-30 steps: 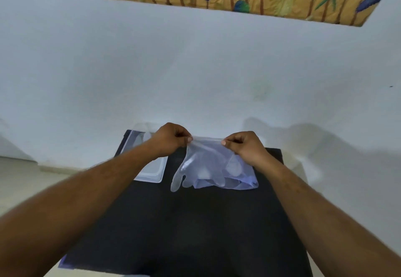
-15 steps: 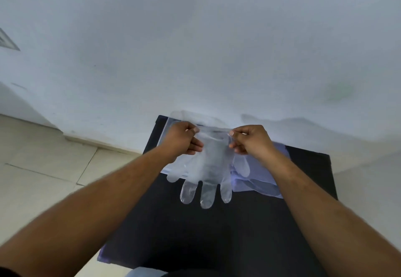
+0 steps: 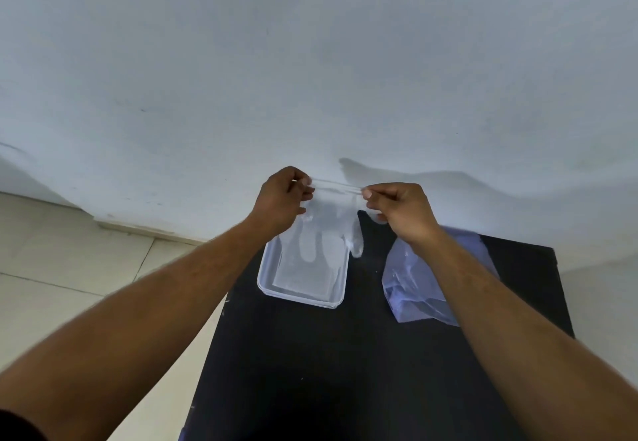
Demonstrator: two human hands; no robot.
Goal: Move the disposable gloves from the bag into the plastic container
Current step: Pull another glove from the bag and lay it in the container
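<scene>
Fingers (image 3: 303, 183) of both hands pinch a clear glove (image 3: 331, 230) by its cuff, dangling it over the plastic container (image 3: 300, 297) below; the bag (image 3: 414, 288), beneath the right fingers, seemingly holds more.

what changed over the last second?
The glove, pinched at its cuff by the left hand and right hand, was lifted off the bag and carried left; it now hangs over the plastic container. Unchanged: both pinches; bag and container lie on the black table.
</scene>
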